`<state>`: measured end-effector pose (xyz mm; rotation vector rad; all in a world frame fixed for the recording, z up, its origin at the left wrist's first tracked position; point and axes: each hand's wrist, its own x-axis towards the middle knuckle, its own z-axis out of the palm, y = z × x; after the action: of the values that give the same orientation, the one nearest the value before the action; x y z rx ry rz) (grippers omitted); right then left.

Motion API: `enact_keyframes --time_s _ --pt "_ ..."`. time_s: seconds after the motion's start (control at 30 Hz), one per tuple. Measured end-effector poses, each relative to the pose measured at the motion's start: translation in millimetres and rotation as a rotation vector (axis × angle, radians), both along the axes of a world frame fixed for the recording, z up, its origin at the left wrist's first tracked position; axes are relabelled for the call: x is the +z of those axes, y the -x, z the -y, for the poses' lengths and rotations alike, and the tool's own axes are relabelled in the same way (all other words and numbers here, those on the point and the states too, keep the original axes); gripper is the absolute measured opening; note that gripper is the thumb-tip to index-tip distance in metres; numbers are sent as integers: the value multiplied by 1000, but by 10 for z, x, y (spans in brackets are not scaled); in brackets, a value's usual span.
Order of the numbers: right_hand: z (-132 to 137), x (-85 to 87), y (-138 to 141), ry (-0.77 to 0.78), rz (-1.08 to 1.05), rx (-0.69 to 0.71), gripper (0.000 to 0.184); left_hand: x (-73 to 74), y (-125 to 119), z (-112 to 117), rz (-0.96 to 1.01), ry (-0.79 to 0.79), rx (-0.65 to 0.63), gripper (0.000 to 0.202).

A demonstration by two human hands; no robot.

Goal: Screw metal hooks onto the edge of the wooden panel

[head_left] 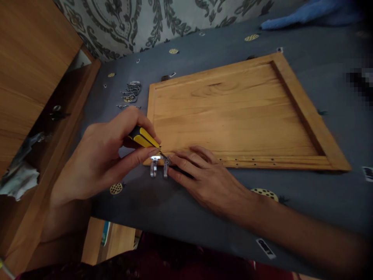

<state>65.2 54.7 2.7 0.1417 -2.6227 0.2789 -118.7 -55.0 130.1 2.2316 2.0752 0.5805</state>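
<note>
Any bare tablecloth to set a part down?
Tablecloth right of the wooden panel, towards the blue cloth; also between panel's near edge and right forearm. Crowded: near-left corner, with left hand, screwdriver, right hand and metal hooks; loose hooks lie beyond left hand.

left hand (103, 157): bare | right hand (205, 175): bare | forearms (279, 221): 2, uncovered | garment (175, 258): dark maroon, patterned

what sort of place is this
Probably a room in someone's home: ornate patterned wallpaper, a pineapple-print covering on the work surface, and wooden furniture alongside.
</note>
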Motion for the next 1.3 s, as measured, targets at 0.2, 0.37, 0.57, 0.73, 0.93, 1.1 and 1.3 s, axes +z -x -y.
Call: enact_keyframes --time_s 0.2,0.37,0.57,0.73,0.93,1.1,1.3 --pt "-4 6 -4 3 26 1 27 122 -62 89 235 -100 208 10" --pt "-2 -2 -11 -2 37 -7 29 148 -15 98 292 -54 163 14" --pt "-3 -7 -8 3 41 -2 29 130 31 90 166 63 99 16" --pt "4 -7 -3 5 28 3 29 140 2 101 152 55 64 14" --pt "-2 6 -2 -7 38 -5 29 120 1 97 119 50 52 11" --pt "-7 21 -5 -11 33 2 29 64 14 85 100 41 31 11" --pt "3 12 -15 -13 45 2 29 56 25 37 44 27 18 16"
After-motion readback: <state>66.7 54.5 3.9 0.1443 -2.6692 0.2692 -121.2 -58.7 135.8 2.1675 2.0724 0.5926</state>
